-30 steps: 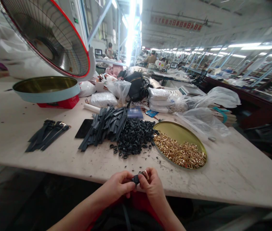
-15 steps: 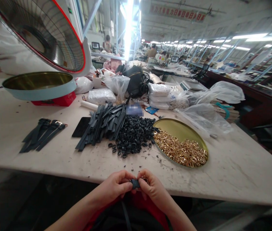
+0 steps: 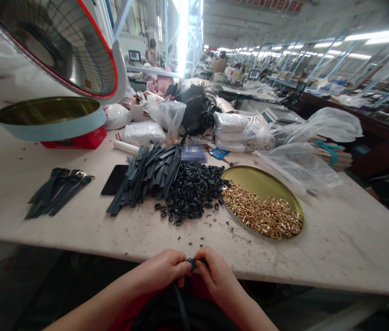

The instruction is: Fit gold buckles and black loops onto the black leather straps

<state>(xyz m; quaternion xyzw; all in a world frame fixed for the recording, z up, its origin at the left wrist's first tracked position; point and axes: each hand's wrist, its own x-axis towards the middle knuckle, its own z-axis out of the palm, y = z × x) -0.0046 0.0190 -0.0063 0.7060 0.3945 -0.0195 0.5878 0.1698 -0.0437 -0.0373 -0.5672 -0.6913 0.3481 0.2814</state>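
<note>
At the table's front edge, my left hand (image 3: 167, 270) is closed in a pinch on a dark grey strap (image 3: 181, 307), whose long end hangs down over my lap. A short folded bit of the strap shows between my two hands. My right hand (image 3: 214, 272) pinches that same bit from the other side; its fingertips hide most of it. Beyond my hands lies a heap of small black loops (image 3: 194, 193). Touching it on the left is a pile of flat dark straps (image 3: 149, 177). To the right, a round gold tray (image 3: 259, 177) holds many gold metal buckles (image 3: 266, 214).
At left lie several straps with gold fittings (image 3: 58, 191). Behind them a round tin (image 3: 53, 126) rests on a red box (image 3: 77, 141) under a tilted fan (image 3: 59, 50). A black flat object (image 3: 114, 180), plastic bags (image 3: 301, 168) and a black bag (image 3: 196, 110) stand farther back.
My hands have turned slightly, and less of the folded strap shows between them. The hanging end has shifted a little. The whole view has tilted somewhat downward.
</note>
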